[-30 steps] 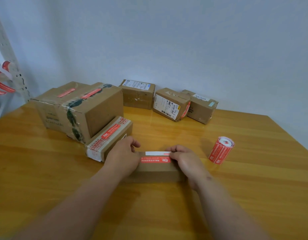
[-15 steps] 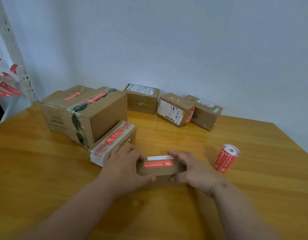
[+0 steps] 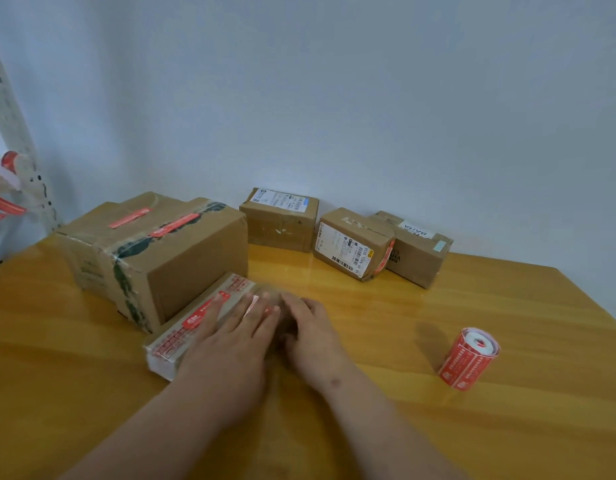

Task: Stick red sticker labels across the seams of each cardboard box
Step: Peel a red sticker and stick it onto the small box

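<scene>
Small box (image 3: 270, 299) pushed fwd against flat box (image 3: 195, 320); both hands, L (image 3: 230, 344) & R (image 3: 310, 337), flat, fingers straight, pressing it.

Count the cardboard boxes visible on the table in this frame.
6: the big taped box at left with another behind it, a flat box before it, three along the wall. The hands may hide a seventh.
</scene>
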The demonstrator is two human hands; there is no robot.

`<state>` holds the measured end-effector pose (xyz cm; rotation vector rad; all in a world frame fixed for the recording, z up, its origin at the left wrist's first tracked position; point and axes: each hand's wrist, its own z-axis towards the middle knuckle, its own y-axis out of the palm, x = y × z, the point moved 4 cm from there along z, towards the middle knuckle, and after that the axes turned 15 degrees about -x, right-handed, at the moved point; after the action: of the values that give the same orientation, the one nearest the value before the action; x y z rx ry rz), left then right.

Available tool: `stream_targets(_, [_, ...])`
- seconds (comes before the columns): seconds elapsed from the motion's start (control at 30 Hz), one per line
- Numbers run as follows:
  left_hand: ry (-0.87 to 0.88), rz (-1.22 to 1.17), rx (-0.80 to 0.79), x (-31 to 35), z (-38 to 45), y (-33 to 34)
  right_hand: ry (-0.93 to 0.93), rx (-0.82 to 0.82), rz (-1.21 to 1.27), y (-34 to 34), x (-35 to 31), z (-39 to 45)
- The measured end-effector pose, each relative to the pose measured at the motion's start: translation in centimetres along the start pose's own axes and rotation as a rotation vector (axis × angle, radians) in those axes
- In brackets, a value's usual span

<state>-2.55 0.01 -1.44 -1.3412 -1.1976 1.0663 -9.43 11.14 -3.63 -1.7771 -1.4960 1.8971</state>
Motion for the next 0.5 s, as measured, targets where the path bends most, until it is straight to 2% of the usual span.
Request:
stream_targets(0.13, [-0.084, -0.041, -0.061, -0.9, 2.0, 0.4, -0.027, 0.062, -0.010, -0.7, 0.0, 1.2])
stream_targets(0.3, [-0.119, -0.056, -0.055, -1.1, 4.8, 0.2, 0.084, 0.325, -0.213, -5.3, 1.9, 1.3])
stream_targets(0.4, [-0.114, -0.044, 0.032, -0.7, 6.5, -0.2, 0.210, 0.442, -0.258, -8.8, 3.3, 0.9])
stream_targets(0.5, [-0.056, 0.017, 0.113, 0.2, 7.3, -0.6, 0.297, 0.485, -0.312, -11.9, 4.0, 1.5])
